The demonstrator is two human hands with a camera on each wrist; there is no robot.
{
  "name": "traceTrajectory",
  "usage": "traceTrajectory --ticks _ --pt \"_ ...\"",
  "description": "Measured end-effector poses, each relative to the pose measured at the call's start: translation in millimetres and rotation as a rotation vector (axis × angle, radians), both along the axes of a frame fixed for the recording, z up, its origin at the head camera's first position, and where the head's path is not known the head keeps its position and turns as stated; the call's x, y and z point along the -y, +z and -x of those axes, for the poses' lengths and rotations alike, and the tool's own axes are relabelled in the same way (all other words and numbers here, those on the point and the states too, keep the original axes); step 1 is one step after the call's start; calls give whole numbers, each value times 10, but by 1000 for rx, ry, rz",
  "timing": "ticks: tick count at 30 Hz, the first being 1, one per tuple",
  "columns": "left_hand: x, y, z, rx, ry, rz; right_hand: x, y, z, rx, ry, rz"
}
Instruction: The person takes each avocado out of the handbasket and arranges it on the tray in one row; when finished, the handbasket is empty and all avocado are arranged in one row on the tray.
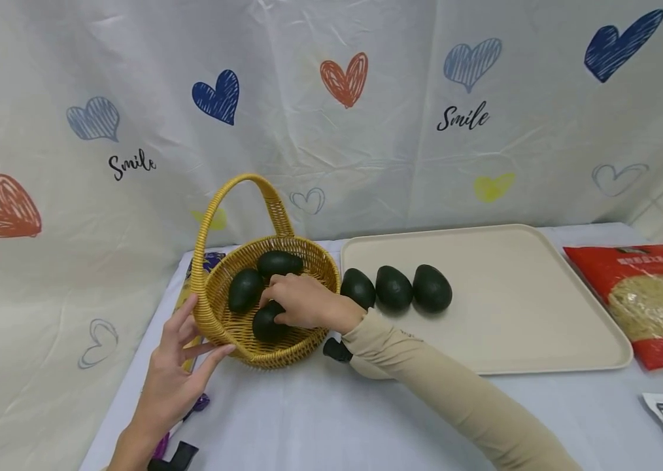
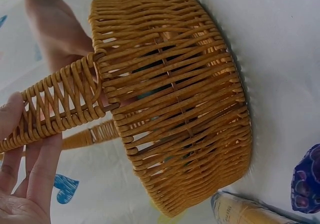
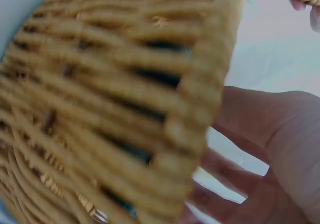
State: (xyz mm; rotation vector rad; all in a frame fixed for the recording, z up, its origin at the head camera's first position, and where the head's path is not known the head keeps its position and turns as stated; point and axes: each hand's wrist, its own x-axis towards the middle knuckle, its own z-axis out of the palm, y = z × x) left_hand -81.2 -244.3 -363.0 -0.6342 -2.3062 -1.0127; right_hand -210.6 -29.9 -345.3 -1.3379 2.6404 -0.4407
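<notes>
A yellow wicker basket [image 1: 298, 358] with a tall handle stands on the left of the table, with dark green avocados inside. My left hand [image 1: 174, 373] holds the basket at the foot of its handle; the left wrist view shows the thumb on one side of the handle [image 2: 60, 101] and the fingers [image 2: 42, 176] on the other. Reaching over the near right rim, my right hand [image 1: 305, 301] grips one avocado [image 1: 268, 324] low in the basket. Two more avocados lie beyond it, one left [image 1: 246, 290] and one at the back [image 1: 280, 263]. In the right wrist view, the basket wall hides the fingertips.
A cream tray [image 1: 520, 314] lies right of the basket, with three avocados [image 1: 393, 288] in a row at its left end. A red bag of pasta [image 1: 655, 301] is beyond its right edge. Purple-wrapped items [image 1: 201, 401] lie near my left wrist. A printed cloth hangs behind.
</notes>
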Motion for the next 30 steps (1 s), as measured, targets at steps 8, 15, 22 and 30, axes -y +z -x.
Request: traceTrajectory --ticks 8,15,22,30 --pt "-8 -13 4 14 5 -1 76 -50 -54 81 -16 22" --pt "-19 -14 -13 20 29 7 105 -103 -72 119 -2 37" --pt "-17 -6 -5 17 29 10 76 -151 -23 206 35 109" --pt "-16 -2 -14 24 36 8 17 -165 -14 297 9 122"
